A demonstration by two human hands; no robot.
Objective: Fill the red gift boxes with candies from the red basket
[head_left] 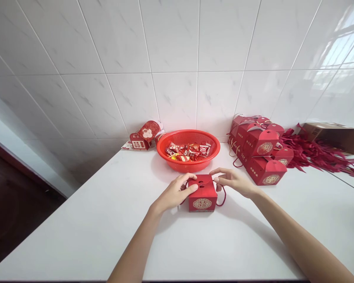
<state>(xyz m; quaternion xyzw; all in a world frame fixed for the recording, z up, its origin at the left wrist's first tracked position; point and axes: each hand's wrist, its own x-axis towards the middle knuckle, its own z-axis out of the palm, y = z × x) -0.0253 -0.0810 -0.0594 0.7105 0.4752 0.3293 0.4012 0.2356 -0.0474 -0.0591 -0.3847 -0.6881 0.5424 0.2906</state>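
A small red gift box (202, 200) with a gold round emblem and two holes in its top stands on the white table (106, 236). My left hand (177, 190) rests on the box's left top edge, thumb and forefinger apart on the lid. At the right side of the box is my right hand (231, 181), its fingers bent near the lid's edge and the dark red cord (224, 196). That cord hangs in a loop beside the box. Some of the right fingers are hidden behind the thumb, so whether they pinch the cord is unclear.
Behind the box sits a red plastic basket (188, 168) of wrapped candies (184, 151). More red boxes (258, 145) are stacked at the right, by dark red ribbons (315, 151) and a cardboard box (336, 135). Another patterned box (140, 141) stands back left, near the tiled wall (175, 94).
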